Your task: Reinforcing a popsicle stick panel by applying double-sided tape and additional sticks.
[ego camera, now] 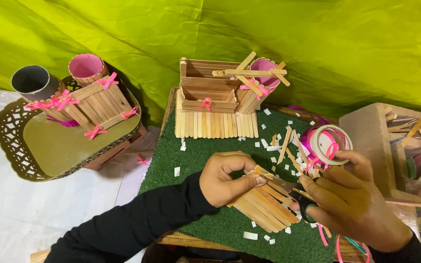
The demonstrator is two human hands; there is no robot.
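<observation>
Left hand (230,178): curled shut, thumb and fingers pinched on the upper edge of the stick panel (264,204), which is held flat on the green mat (220,146).
Right hand (352,199): closed around the scissors (300,195); a tape roll (331,144) is gripped at the fingertips, it seems.
Blades: pointed at the left thumb, near the pinched edge.
Risk: the thumb could be nicked, or the panel split, if the cut is forced.
Beyond: a finished stick holder (218,100) is stood at the mat's far edge.

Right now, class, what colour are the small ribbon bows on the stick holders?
Pink. The bows show best in the head view, tied on the wooden stick holders.
</observation>
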